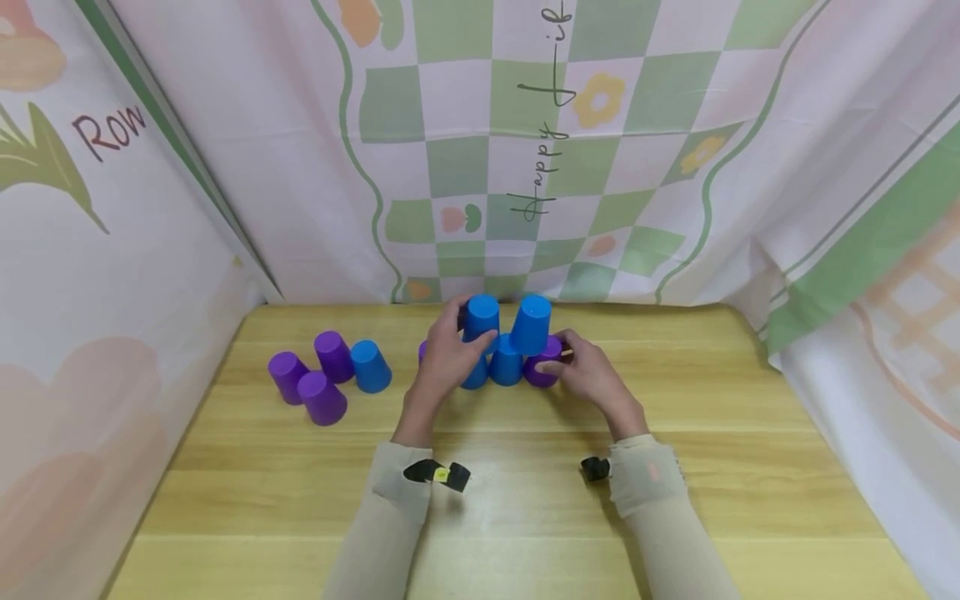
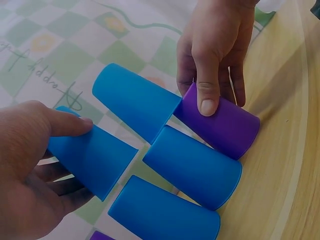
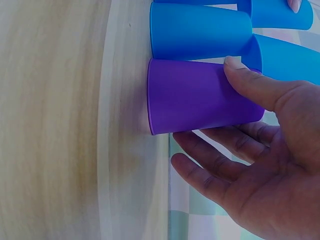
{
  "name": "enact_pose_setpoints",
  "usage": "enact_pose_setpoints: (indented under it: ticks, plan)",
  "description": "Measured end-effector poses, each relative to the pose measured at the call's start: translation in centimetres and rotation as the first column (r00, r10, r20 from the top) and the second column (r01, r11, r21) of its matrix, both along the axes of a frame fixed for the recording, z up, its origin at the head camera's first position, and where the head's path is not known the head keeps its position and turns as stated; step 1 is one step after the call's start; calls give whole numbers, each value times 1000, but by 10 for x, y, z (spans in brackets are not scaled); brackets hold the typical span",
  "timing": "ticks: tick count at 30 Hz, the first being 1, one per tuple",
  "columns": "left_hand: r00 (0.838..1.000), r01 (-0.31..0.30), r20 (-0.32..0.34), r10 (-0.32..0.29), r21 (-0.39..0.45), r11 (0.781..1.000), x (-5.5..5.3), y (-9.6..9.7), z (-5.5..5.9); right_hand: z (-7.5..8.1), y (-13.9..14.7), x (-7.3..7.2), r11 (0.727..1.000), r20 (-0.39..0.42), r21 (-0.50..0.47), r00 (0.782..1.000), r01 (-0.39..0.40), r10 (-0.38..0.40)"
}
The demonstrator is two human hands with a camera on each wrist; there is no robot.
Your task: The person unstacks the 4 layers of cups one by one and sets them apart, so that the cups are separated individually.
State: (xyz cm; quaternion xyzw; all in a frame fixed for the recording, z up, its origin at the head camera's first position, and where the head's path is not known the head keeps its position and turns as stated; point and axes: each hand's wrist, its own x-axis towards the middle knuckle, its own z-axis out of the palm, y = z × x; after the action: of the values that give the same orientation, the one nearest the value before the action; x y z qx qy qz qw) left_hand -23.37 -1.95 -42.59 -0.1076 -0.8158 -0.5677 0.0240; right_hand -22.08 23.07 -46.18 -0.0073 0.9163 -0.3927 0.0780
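Observation:
My left hand holds an upside-down blue cup between thumb and fingers, its rim close over the lower row. Beside it, a second blue cup sits upside down across a lower blue cup and a purple cup at the row's right end. Thumb on one side and fingers on the other, my right hand grips that purple cup, which stands on the table. Another lower blue cup shows beneath the held one. At the row's left end a purple cup is mostly hidden behind my left hand.
On the left of the wooden table stand three purple cups and one blue cup, all upside down. A patterned curtain hangs right behind the table's back edge, with more cloth along both sides.

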Motion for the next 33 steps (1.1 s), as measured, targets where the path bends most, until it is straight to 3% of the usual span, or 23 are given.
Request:
enact_pose_setpoints:
  ticks: [16, 33]
  plan:
    - [999, -37, -22, 38, 16, 999, 9, -7, 2, -3, 2, -1, 1000, -1, -13, 1000, -6, 6]
    - [997, -78, -21, 79, 42, 996, 24, -35, 6, -2, 2, -3, 1000, 3, -11, 1000, -8, 8]
